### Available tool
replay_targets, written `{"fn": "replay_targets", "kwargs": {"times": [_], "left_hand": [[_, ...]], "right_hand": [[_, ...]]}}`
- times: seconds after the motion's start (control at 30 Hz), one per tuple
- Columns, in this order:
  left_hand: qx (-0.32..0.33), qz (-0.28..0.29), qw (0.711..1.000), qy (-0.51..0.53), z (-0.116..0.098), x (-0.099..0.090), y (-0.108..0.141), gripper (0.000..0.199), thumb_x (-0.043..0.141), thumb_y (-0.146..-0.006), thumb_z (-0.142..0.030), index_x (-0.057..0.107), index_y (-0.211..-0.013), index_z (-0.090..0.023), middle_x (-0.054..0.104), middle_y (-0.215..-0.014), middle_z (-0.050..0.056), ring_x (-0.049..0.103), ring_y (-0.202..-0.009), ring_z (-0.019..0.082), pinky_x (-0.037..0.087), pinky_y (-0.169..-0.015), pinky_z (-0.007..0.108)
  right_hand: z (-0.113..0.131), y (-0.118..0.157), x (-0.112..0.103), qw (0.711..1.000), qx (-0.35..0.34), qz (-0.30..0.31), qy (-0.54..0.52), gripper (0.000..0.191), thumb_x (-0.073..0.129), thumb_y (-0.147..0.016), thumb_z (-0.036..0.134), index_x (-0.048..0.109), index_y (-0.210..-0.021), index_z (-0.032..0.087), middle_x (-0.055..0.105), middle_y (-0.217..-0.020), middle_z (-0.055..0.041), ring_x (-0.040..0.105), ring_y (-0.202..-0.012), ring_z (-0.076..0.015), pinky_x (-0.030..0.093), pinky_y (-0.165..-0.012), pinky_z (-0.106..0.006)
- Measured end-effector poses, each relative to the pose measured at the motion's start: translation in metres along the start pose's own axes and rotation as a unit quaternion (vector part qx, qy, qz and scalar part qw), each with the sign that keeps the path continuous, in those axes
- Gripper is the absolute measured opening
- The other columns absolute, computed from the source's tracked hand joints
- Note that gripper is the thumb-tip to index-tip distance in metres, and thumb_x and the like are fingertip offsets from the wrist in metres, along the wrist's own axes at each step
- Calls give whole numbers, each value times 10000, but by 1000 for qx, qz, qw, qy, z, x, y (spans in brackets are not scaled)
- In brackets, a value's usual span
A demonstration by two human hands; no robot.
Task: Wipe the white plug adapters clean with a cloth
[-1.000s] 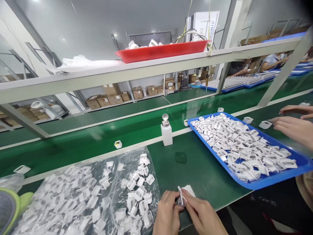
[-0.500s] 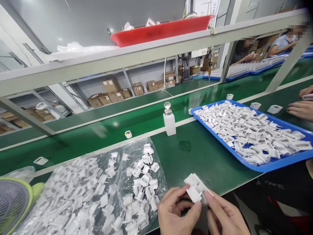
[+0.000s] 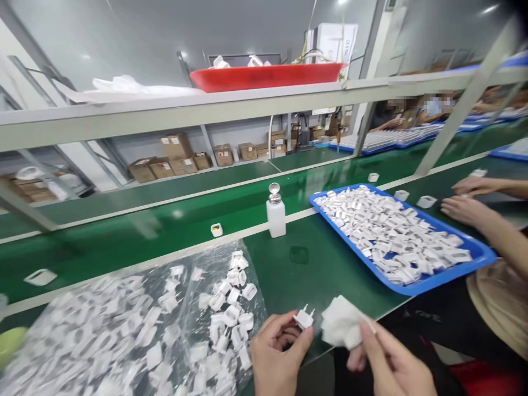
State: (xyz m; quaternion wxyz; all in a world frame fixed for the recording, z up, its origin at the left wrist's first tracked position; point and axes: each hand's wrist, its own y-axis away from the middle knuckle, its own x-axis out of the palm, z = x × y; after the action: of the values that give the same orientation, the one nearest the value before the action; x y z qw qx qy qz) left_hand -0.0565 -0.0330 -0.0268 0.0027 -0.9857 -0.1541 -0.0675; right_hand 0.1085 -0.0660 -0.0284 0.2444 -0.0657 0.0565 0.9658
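At my 12 o'clock, above the green desk (image 3: 330, 280), my left hand (image 3: 280, 352) has its fingers closed on a small white plug (image 3: 303, 318), held just apart from the white cloth (image 3: 342, 322) pinched by my right hand (image 3: 391, 368) at 1 o'clock.

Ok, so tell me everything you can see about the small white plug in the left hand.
The small white plug has a boxy body of smooth, plastic-looking material, with two thin metal-looking pins angling up from its far end. Its fingertips-held pose is slightly tilted, pins pointing away from the person. It sits pinched in the left hand, the only thing seen touching it, just clear of the white cloth held by the right hand. No markings can be made out.
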Motion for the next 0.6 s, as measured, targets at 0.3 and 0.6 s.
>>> {"fn": "replay_targets", "kwargs": {"times": [0.3, 0.6], "left_hand": [[18, 24, 999, -16, 34, -2, -22, 404, 910, -586, -519, 843, -832, -206, 671, -709, 19, 627, -551, 129, 522, -517, 211], [54, 45, 997, -44, 42, -6, -23, 436, 863, -639, -570, 837, -857, -193, 648, -693, 19, 623, -517, 133, 501, -470, 220]], "right_hand": [[-6, -186, -152, 985, 84, -84, -126, 294, 808, -725, 370, 706, -947, 208, 750, -806, -28, 668, -691, -163, 585, -647, -259], [-36, -195, -152, 980, 82, 4, -182, 359, 949, -552, 298, 782, -843, 172, 793, -832, -55, 728, -767, -195, 595, -664, -204]]}}
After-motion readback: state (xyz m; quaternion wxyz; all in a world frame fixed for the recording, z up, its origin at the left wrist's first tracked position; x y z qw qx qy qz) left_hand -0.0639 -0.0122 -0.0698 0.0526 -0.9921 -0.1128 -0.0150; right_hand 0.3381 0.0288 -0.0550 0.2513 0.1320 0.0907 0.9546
